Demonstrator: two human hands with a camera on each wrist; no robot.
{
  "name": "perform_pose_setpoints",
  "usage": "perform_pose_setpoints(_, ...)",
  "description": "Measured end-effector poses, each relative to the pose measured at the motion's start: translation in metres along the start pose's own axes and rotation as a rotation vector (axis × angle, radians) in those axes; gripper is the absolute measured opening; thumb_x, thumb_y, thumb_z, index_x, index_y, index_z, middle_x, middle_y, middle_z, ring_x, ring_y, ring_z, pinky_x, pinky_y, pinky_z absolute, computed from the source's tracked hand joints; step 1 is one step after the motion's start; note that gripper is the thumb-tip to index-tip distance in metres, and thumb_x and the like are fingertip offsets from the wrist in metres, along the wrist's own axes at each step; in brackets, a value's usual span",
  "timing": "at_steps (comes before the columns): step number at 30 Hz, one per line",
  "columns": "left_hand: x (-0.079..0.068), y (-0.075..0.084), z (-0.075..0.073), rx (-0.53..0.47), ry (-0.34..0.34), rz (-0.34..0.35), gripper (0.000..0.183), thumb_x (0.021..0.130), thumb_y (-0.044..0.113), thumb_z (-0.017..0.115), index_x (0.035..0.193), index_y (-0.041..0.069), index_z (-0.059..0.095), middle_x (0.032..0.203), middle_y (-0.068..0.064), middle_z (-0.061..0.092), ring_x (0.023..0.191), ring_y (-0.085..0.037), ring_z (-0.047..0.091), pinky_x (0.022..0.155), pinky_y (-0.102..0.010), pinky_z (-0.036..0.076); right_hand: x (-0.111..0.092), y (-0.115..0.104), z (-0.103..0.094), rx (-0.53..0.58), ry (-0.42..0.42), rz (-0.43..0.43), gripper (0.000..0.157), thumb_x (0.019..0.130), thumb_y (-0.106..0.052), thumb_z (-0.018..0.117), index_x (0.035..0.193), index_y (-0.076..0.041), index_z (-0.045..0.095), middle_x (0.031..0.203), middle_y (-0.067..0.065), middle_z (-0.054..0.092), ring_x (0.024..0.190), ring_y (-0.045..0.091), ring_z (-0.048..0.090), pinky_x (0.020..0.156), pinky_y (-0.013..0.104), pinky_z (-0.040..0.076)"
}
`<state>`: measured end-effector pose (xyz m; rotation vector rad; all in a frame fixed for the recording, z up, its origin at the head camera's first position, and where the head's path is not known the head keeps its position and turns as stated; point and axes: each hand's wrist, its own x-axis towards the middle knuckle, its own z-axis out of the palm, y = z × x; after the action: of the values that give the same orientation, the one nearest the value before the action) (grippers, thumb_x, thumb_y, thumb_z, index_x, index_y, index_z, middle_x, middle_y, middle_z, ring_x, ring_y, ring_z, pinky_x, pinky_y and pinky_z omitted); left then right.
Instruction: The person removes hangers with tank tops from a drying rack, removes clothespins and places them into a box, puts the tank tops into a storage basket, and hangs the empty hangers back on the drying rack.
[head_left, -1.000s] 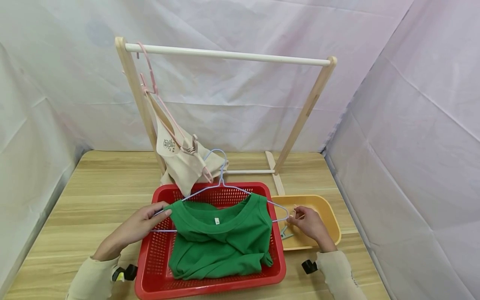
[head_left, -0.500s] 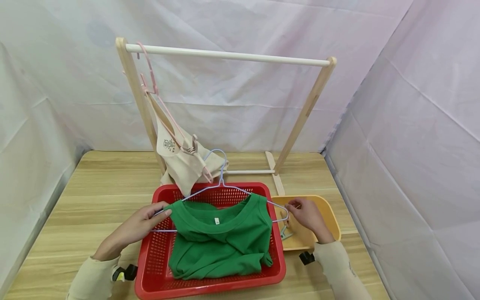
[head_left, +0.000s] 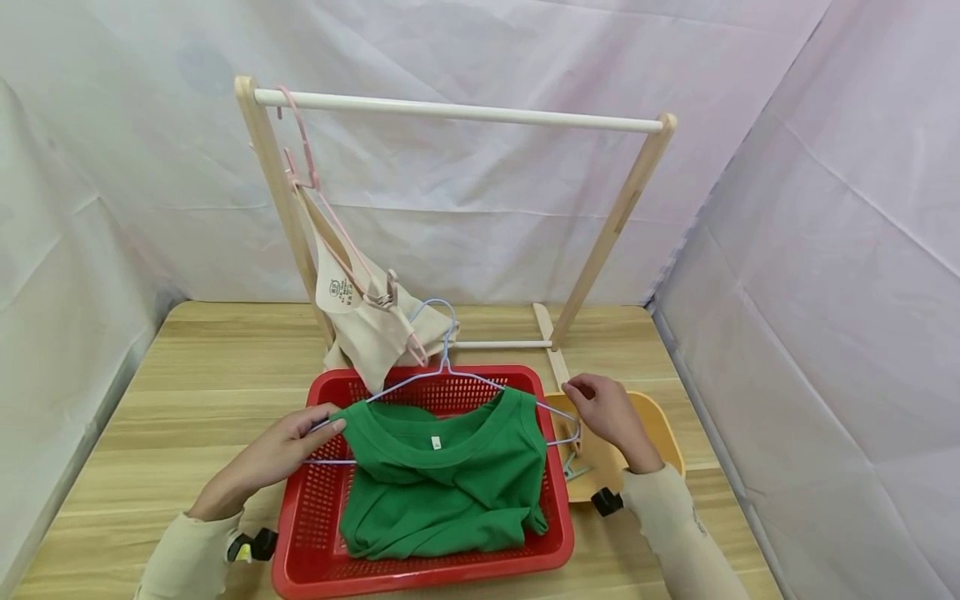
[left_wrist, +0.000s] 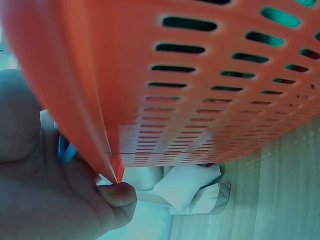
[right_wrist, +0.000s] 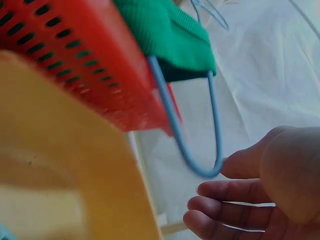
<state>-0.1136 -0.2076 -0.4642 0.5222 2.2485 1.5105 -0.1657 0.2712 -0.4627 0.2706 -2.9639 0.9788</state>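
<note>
A green shirt [head_left: 450, 483] lies in the red perforated basket [head_left: 303, 517], with a blue wire hanger [head_left: 446, 358] run through its shoulders. My left hand [head_left: 277, 454] pinches the shirt's left shoulder and the hanger at the basket's left rim. In the left wrist view, that hand [left_wrist: 65, 175] is close against the basket's outer wall. My right hand [head_left: 609, 414] is above the yellow tray [head_left: 663, 433], by the hanger's right end. In the right wrist view its fingers [right_wrist: 220, 212] are loosely bent and hold nothing; the thumb is at or near the hanger loop [right_wrist: 200, 172].
Behind the basket stands a wooden rack with a white rail [head_left: 457, 110]. A pink hanger [head_left: 306, 154] hangs at its left end with a beige garment [head_left: 360, 321] and a clip [head_left: 384, 292]. A pale green clothespin [head_left: 573, 468] lies in the tray.
My right hand has moved up and slightly left, from inside the tray, where it seemed to touch a small clothespin, to above the hanger's right end. The left hand stays put.
</note>
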Motion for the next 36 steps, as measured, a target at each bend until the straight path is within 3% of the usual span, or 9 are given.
perform_pose_setpoints(8, 0.000, 0.001, 0.000, 0.003, 0.011, -0.010, 0.021, 0.106, 0.023, 0.046, 0.101, 0.008, 0.059, 0.090, -0.023, 0.054, 0.083, -0.026, 0.056, 0.067, -0.032, 0.053, 0.004, -0.017, 0.000, 0.034, 0.039, -0.088, 0.017, 0.097, -0.020, 0.066, 0.102, -0.006, 0.074, 0.092, 0.004, 0.073, 0.079, 0.019, 0.064, 0.070, 0.035, 0.054)
perform_pose_setpoints(18, 0.001, -0.001, 0.000, -0.046, -0.022, 0.004, 0.020, 0.107, 0.022, 0.045, 0.104, 0.007, 0.058, 0.092, -0.026, 0.055, 0.081, -0.035, 0.061, 0.066, -0.042, 0.059, 0.009, -0.033, 0.007, 0.083, 0.044, -0.208, 0.016, 0.097, -0.016, 0.065, 0.101, -0.004, 0.074, 0.093, 0.003, 0.072, 0.079, 0.017, 0.065, 0.073, 0.036, 0.056)
perform_pose_setpoints(29, 0.001, -0.001, 0.001, -0.014, 0.002, -0.005, 0.020, 0.107, 0.023, 0.046, 0.103, 0.008, 0.058, 0.093, -0.024, 0.055, 0.082, -0.029, 0.060, 0.066, -0.039, 0.058, 0.015, -0.055, 0.018, 0.185, -0.066, -0.265, 0.025, 0.100, -0.023, 0.061, 0.114, -0.004, 0.069, 0.106, 0.004, 0.072, 0.093, 0.020, 0.068, 0.081, 0.038, 0.056)
perform_pose_setpoints(36, 0.000, -0.001, 0.001, -0.035, -0.007, -0.003, 0.020, 0.107, 0.022, 0.046, 0.104, 0.007, 0.058, 0.092, -0.026, 0.055, 0.081, -0.035, 0.061, 0.065, -0.042, 0.059, 0.017, -0.064, 0.029, 0.209, -0.147, -0.275, 0.024, 0.101, -0.024, 0.060, 0.117, -0.009, 0.068, 0.108, 0.003, 0.071, 0.092, 0.015, 0.066, 0.081, 0.034, 0.055)
